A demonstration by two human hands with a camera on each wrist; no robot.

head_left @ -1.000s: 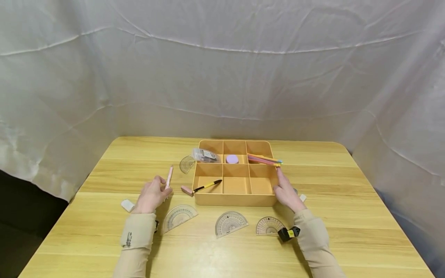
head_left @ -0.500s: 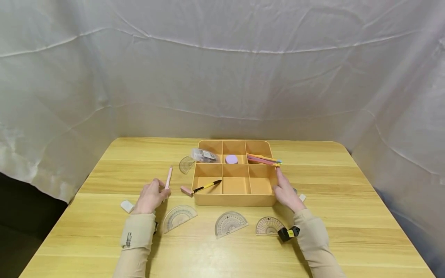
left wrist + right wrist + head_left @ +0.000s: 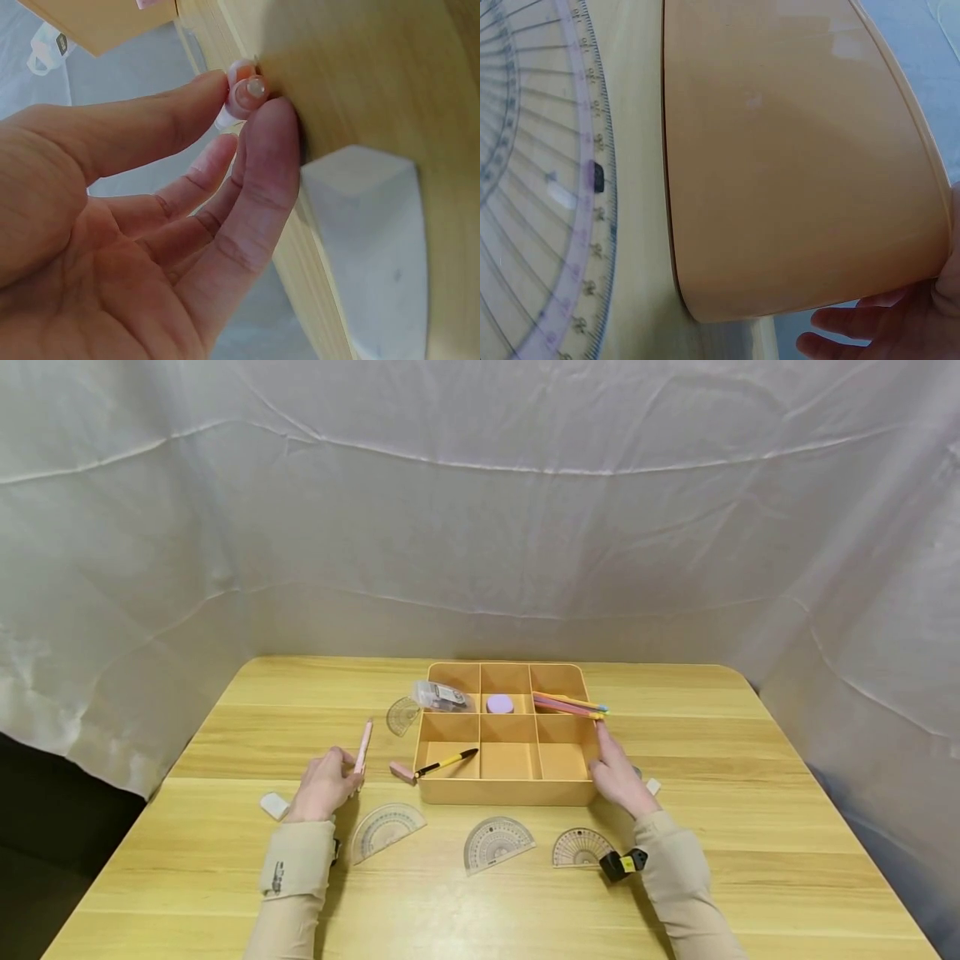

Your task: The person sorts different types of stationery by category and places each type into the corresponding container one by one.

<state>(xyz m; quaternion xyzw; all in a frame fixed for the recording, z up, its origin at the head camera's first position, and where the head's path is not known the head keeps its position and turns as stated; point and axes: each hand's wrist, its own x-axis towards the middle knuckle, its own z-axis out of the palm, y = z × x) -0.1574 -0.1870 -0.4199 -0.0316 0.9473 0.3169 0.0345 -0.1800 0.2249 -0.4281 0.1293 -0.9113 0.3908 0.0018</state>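
Note:
In the head view my left hand (image 3: 324,787) is over the table left of an orange compartment box (image 3: 506,791). Its thumb and index finger pinch a pink pen (image 3: 363,747) near the close end; the left wrist view shows that end (image 3: 251,91) between the fingertips. My right hand (image 3: 621,778) holds the box's right wall, index finger along the outside and thumb at the rim. In the right wrist view, fingers (image 3: 855,322) extend beside the box's outer wall (image 3: 795,165). A yellow and black pen (image 3: 453,759) lies across the front left compartment.
Clear protractors (image 3: 498,843) lie along the front, and a small one (image 3: 402,715) beside the box. White erasers (image 3: 274,804) and a pink block (image 3: 402,772) are on the table. The back compartments hold a clear packet (image 3: 444,696), a purple item (image 3: 500,703) and colourful pens (image 3: 570,704).
My left thumb and fingertips have shifted slightly down and left, and the pink pen's near end has moved with them. My right hand and the box stay put.

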